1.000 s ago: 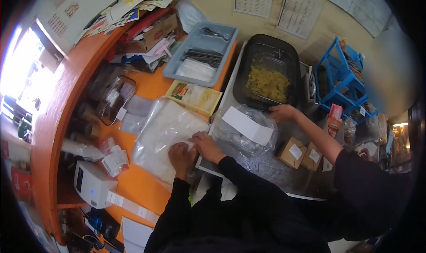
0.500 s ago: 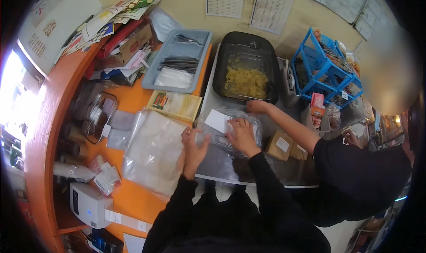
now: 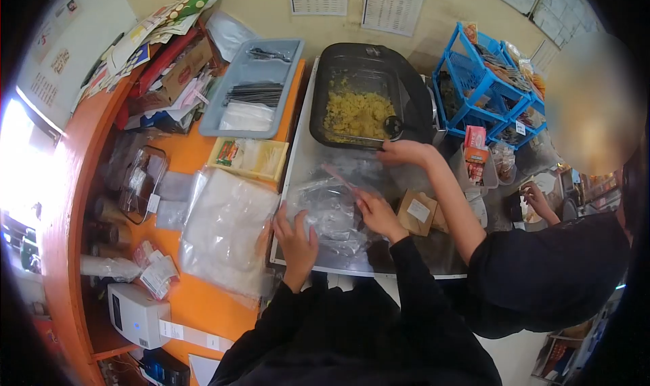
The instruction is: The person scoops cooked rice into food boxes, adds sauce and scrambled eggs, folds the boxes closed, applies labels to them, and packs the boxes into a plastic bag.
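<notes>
My right hand (image 3: 380,215) is closed on one end of a thin pinkish slip (image 3: 340,178), seen almost edge-on. Below the slip, clear plastic bags (image 3: 332,213) lie crumpled on the metal counter. My left hand (image 3: 296,242) has its fingers spread and holds nothing. It hovers at the left side of these bags, beside a stack of large clear plastic bags (image 3: 227,227) on the orange table.
A co-worker's hand (image 3: 406,152) reaches in from the right by a black tray (image 3: 318,125) of yellow food, where a dark ladle (image 3: 393,125) rests. Nearby are a brown box (image 3: 415,212), a blue rack (image 3: 467,81), a blue-grey cutlery tray (image 3: 210,118) and a white label printer (image 3: 135,315).
A white card lay under my right hand earlier; that hand now grips a slip seen edge-on. My left hand's fingers have spread. A dark ladle now shows in the food tray.
</notes>
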Available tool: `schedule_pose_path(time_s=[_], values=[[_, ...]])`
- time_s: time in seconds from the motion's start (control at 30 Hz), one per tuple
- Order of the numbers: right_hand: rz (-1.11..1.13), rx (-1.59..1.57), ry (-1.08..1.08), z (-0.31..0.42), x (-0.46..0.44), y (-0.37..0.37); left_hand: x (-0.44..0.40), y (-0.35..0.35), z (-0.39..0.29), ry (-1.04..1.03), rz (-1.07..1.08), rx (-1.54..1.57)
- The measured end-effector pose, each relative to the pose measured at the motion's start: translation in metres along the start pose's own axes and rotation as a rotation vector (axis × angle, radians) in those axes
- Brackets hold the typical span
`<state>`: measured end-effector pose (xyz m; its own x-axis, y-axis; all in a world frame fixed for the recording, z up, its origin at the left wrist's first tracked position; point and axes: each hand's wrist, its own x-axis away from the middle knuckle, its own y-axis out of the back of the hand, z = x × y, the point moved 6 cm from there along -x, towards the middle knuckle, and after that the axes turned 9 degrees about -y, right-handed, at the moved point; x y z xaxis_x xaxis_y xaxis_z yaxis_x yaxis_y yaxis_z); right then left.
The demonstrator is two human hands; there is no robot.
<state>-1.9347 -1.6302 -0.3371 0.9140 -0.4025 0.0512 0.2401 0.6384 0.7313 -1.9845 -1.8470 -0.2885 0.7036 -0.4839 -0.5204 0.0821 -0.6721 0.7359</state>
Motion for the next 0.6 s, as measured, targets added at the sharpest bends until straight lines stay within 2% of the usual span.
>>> schedule_pose_path(time_s=[0.03,0.1,0.13,0.2,0.3,0.4,0.43,0.53,0.6], values=[[-0.027,-0.009,0.054,0.002,0.002,0.0,-0.006,-0.009,-0.009,-0.046,0.073,0.153],[0.02,0.012,0.031,0.006,0.004,0.0,-0.014,-0.026,-0.028,-0.136,0.222,0.461],[0.044,0.022,0.016,0.008,0.006,-0.002,-0.007,-0.045,-0.027,-0.16,0.354,0.348],[0.044,0.235,0.002,0.007,0.01,-0.011,0.009,-0.086,-0.02,-0.215,0.614,0.115],[-0.004,0.426,0.081,0.01,0.019,-0.022,0.017,-0.098,-0.013,-0.228,0.669,0.055],[0.049,0.405,0.048,0.008,0.024,-0.024,0.019,-0.074,-0.02,-0.397,0.51,0.193],[-0.044,0.384,0.07,0.013,0.026,-0.017,0.016,-0.062,-0.022,-0.385,0.468,0.182],[-0.056,0.147,0.11,0.012,0.025,-0.002,0.005,-0.027,-0.009,-0.236,0.172,0.12],[-0.112,0.117,0.135,0.021,0.025,0.028,-0.008,-0.02,0.001,-0.118,0.084,0.019]])
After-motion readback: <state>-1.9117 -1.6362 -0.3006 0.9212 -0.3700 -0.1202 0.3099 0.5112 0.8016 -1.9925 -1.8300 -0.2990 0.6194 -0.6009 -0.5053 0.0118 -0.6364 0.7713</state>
